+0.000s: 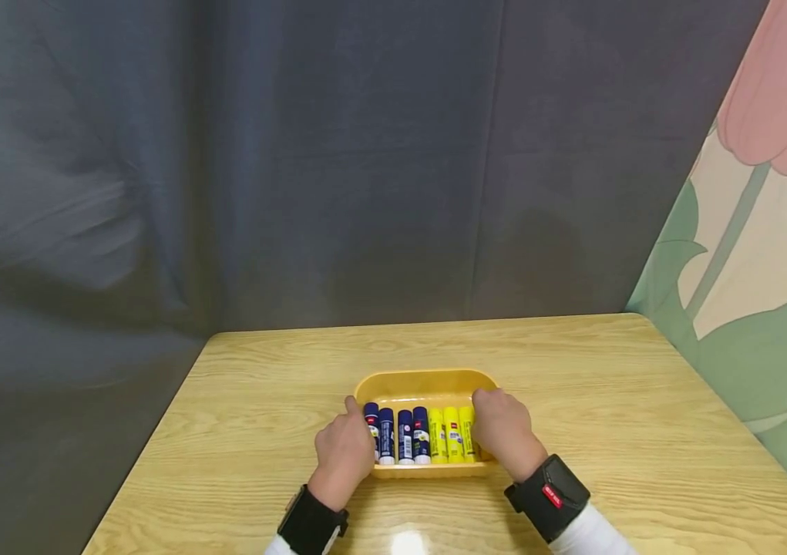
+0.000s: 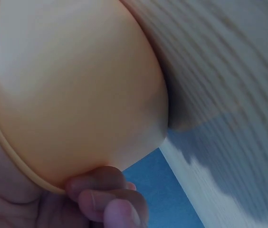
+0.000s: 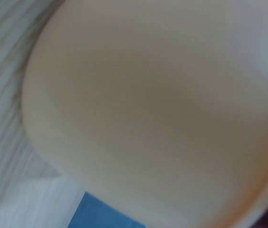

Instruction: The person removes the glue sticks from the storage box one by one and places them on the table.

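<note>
A yellow plastic tray [image 1: 428, 472] with rounded corners is at the middle of the wooden table, between both hands. Inside it, several dark blue glue sticks [image 1: 405, 435] lie side by side on the left, with three yellow glue sticks [image 1: 452, 435] to their right. My left hand [image 1: 346, 441] grips the left end; in the left wrist view its curled fingers [image 2: 96, 183] press the outer wall below the rim. At the right end, my right hand [image 1: 506, 432] holds the rim. Its fingertips are hidden, and the tray's wall [image 3: 148, 104] fills most of the right wrist view.
Light wood tabletop [image 1: 261, 408] surrounds the tray. A dark grey curtain [image 1: 379, 169] hangs behind and to the left of the table. On the right stands a wall panel [image 1: 768, 254] with a painted pink tulip.
</note>
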Motion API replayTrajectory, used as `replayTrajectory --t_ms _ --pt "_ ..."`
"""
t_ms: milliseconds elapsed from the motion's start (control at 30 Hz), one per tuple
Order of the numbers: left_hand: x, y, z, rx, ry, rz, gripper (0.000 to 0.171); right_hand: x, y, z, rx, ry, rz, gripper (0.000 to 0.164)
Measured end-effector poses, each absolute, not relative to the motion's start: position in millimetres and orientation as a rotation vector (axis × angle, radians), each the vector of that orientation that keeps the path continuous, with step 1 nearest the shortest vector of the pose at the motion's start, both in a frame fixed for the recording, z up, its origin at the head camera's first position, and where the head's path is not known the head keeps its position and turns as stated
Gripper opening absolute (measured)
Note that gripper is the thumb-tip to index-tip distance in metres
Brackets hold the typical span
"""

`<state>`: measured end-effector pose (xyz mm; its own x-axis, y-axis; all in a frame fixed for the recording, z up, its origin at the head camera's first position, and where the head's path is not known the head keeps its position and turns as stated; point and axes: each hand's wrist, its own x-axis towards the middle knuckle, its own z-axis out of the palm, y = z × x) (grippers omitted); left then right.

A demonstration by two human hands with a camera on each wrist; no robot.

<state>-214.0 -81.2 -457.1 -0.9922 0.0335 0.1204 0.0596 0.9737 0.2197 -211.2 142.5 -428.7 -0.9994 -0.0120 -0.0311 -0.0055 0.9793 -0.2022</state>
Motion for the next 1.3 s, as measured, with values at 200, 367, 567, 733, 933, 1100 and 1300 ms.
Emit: replayTrajectory --t_ms 200,367,567,733,933,1100,1300 --pt "-214 -81 -457 -0.079 -2.983 -0.327 0.058 -216 140 -434 -0.057 3.153 -0.246 0.012" --pt "-214 -82 -457 -0.071 -2.981 -0.314 0.057 -220 136 -433 -0.084 3.150 -0.171 0.011" --pt "-213 -81 -457 -0.065 -2.983 -0.309 0.059 -227 133 -435 -0.066 3.111 -0.126 0.019" --pt "-213 -81 -456 -0.075 -2.976 -0.312 0.057 -230 132 -436 -0.047 3.092 -0.122 0.027" --pt "-215 -81 -456 -0.072 -2.985 -0.297 0.057 -236 131 -436 0.000 3.014 -0.126 0.043" --pt "-215 -81 -457 -0.071 -2.982 -0.299 0.055 -239 130 -436 0.040 2.967 -0.138 0.055" --pt "-214 -80 -456 -0.071 -2.984 -0.313 0.055 -240 133 -440 0.062 2.992 -0.251 0.066"
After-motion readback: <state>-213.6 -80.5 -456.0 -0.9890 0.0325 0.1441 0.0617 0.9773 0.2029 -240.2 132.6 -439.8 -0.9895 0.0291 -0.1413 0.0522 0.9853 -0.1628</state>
